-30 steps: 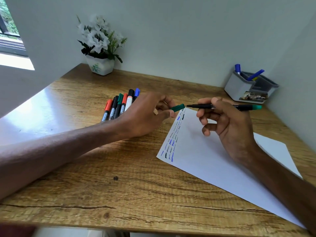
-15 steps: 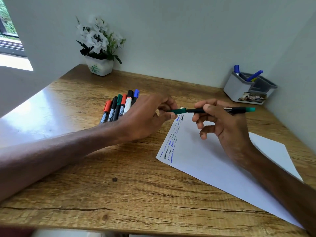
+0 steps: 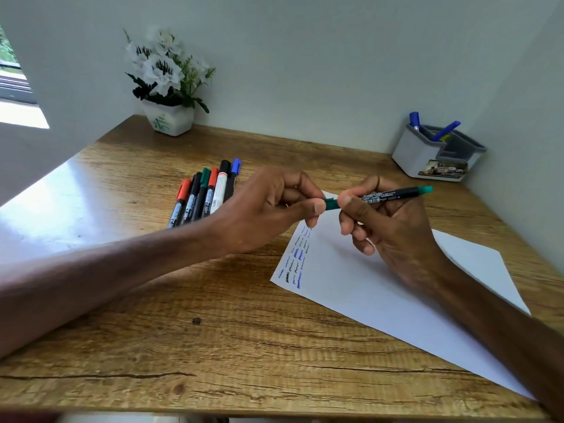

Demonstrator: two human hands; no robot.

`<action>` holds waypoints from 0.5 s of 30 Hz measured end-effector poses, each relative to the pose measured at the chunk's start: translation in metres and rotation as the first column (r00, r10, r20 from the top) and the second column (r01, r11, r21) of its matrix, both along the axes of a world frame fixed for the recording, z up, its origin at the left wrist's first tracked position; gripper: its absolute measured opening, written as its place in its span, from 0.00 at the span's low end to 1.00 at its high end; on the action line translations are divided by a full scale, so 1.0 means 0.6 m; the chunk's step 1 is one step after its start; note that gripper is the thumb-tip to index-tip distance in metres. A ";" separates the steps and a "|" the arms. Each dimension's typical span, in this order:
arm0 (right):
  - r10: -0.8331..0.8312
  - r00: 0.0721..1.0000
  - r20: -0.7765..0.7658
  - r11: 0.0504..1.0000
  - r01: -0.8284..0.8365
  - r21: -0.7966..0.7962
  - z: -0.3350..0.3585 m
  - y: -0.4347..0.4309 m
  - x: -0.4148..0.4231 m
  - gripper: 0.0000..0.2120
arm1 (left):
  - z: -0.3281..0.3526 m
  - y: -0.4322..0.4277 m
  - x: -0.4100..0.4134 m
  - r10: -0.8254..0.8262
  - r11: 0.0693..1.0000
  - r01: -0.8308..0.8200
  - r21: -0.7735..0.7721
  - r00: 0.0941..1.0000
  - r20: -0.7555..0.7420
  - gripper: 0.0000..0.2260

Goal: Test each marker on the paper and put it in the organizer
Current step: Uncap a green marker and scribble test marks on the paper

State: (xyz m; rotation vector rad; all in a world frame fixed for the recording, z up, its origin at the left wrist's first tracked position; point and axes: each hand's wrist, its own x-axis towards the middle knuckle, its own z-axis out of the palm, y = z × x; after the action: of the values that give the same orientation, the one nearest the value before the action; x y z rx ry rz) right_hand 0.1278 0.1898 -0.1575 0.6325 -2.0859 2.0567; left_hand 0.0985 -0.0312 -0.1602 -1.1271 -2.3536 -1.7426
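Observation:
Above the white paper (image 3: 381, 288) I hold a black marker with green ends (image 3: 387, 196) level. My right hand (image 3: 387, 227) grips its barrel. My left hand (image 3: 274, 209) pinches the green cap (image 3: 331, 203), which sits on the marker's tip end. Blue and dark scribbles (image 3: 297, 264) line the paper's left edge. Several capped markers (image 3: 204, 193) lie side by side on the desk, left of my left hand. The grey-and-white organizer (image 3: 427, 157) stands at the back right with blue markers in it.
A white pot of artificial flowers (image 3: 168, 117) stands at the back left corner. Walls close the wooden desk (image 3: 183, 331) on the left, back and right. A window shows at the far left.
The cap, held apart from the tip in my left hand a second ago, has been brought to the marker and pushed onto its tip. Both hands came together.

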 end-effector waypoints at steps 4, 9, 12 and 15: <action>0.054 0.998 -0.031 0.998 -0.053 0.025 0.005 0.010 -0.004 0.07 | 0.005 -0.006 -0.006 -0.058 0.998 0.054 0.038 0.991 0.120 0.08; 0.036 0.999 -0.013 0.998 -0.036 0.046 0.016 0.019 -0.018 0.08 | 0.009 -0.025 -0.031 0.098 0.987 -0.114 0.117 0.986 0.133 0.14; -0.073 0.997 0.004 0.995 0.072 0.064 0.020 0.030 -0.023 0.08 | 0.007 -0.031 -0.043 0.176 0.962 -0.196 0.189 0.977 0.118 0.13; -0.177 0.973 -0.149 0.940 0.212 0.267 0.021 0.033 -0.023 0.07 | 0.013 -0.025 -0.043 0.207 0.956 -0.214 0.202 0.977 0.056 0.12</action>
State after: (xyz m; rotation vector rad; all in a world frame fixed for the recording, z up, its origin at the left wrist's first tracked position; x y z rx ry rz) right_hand 0.1138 0.2096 -0.1449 0.5473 -2.2847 1.5909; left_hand 0.0726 -0.0461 -0.1524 -0.7919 -2.1525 -1.8881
